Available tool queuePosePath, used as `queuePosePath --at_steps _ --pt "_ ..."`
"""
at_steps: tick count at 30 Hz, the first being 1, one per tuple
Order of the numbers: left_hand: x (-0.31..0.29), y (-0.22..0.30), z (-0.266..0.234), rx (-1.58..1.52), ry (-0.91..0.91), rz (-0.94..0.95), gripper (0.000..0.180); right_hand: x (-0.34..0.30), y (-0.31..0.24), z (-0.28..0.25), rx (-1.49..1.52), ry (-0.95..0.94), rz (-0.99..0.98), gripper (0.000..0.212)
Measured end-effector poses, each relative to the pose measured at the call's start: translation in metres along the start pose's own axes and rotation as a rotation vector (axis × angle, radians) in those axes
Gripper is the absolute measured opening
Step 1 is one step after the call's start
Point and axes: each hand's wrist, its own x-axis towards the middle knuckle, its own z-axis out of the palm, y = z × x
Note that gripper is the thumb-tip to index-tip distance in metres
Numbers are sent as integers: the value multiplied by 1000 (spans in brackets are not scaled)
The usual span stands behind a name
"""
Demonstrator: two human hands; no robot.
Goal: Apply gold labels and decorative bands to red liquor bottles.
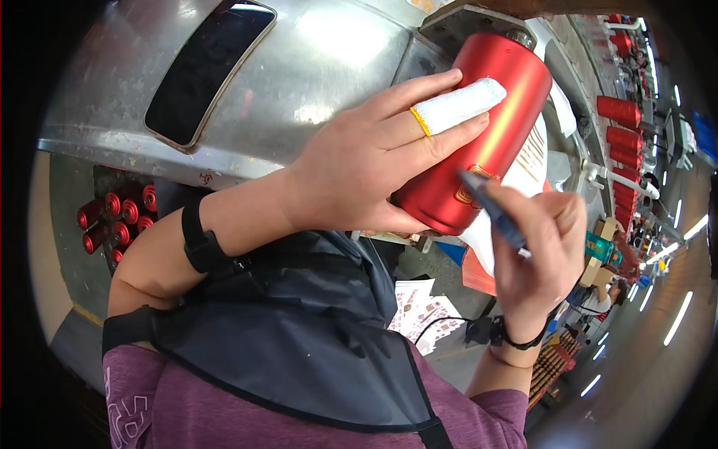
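My left hand [359,157] is wrapped round a glossy red metal cylinder [516,78], its fingers lying across the side and the thumb under the lower end. A white knit finger cover [460,105] with a yellow edge sits on one finger. The cylinder is tilted, its upper end leaning right. Near its lower end is a small gold-and-red emblem [469,196]. My right hand [542,236] pinches a dark pen-like tool [499,213], whose tip is at the emblem's edge. Whether the tip touches the surface I cannot tell.
A black phone [209,71] lies on the metal worktop [307,75] to the left. Several red cylinders [123,213] are gathered below the bench at left. Printed sheets [424,310] lie low beyond my apron. Red items [624,146] line the right side.
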Motion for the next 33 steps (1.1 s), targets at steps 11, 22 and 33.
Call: queuePosePath --at_steps 11,22,33 --pt "0 1 -2 13 1 1 104 -17 -4 4 144 -25 35 49" --pt "-7 1 -5 -87 -72 -98 107 -31 -2 10 240 31 37 47" --pt "-6 1 -5 -31 -36 -71 102 -31 7 22 250 201 159 40"
